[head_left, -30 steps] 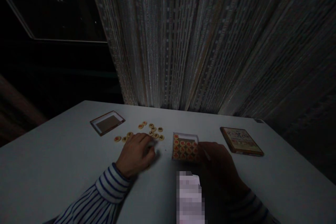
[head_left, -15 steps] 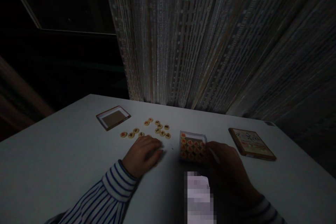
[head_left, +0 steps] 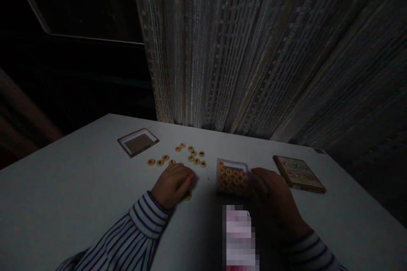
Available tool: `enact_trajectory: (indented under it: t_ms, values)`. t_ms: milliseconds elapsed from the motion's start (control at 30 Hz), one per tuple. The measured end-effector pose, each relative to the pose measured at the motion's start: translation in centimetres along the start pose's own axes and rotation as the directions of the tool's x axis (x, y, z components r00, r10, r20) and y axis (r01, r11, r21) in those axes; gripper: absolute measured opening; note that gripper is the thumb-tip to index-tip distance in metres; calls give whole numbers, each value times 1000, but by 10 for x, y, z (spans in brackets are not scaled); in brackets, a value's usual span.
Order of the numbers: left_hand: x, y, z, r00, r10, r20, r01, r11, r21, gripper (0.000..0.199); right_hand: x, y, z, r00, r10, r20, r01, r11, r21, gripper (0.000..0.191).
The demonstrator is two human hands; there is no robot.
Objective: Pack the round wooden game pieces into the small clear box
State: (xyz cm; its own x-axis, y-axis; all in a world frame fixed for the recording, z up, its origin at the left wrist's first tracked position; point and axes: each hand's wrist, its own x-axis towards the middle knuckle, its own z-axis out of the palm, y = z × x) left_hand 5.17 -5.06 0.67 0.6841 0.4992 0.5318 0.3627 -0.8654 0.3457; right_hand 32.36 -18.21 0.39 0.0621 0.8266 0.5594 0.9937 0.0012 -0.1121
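My left hand [head_left: 173, 186] rests low over the table with its fingers curled. A Chinese chess piece [head_left: 188, 195] shows partly from under its thumb side; whether the fingers grip anything is hidden. Just beyond the knuckles lie several loose round pieces [head_left: 160, 163] with red or dark characters. To the right stands a small clear-walled box [head_left: 233, 164] with rows of red-marked pieces [head_left: 235, 180] and a bare strip at its far side. My right hand [head_left: 275, 194] is at the box's right side, fingers loosely bent, index fingertip by the far right corner; its underside is in shadow.
A shallow brown-rimmed tray or lid [head_left: 138, 143] lies at the far left of the white table [head_left: 79, 186]. A printed box or lid [head_left: 300, 173] lies at the right. A blurred-out pale thing [head_left: 240, 237] is at the near middle. A curtain [head_left: 206, 51] hangs behind the table.
My left hand's fingers have curled in, and a chess piece now shows beneath its thumb side. My right index fingertip has shifted slightly away from the box's corner.
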Motion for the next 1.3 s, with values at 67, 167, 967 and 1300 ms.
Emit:
enact_trajectory:
  t_ms: [67, 167, 967, 1300]
  values:
    - [1, 0, -1, 1000, -15, -4, 15, 1000, -1, 26, 5, -2, -5, 998, -8, -58, 9, 1000, 16, 29]
    - [2, 1, -6, 998, -46, -38, 46, 999, -17, 25, 17, -9, -13, 992, -10, -123, 15, 999, 45, 29]
    - [80, -77, -45, 873, -484, 67, 473, 872, 126, 27, 115, -73, -3, 972, -132, -194, 162, 975, 151, 23]
    - [68, -89, -22, 817, -539, 206, 455, 821, 344, 35, 137, -76, 9, 971, -180, -155, 203, 967, 151, 25]
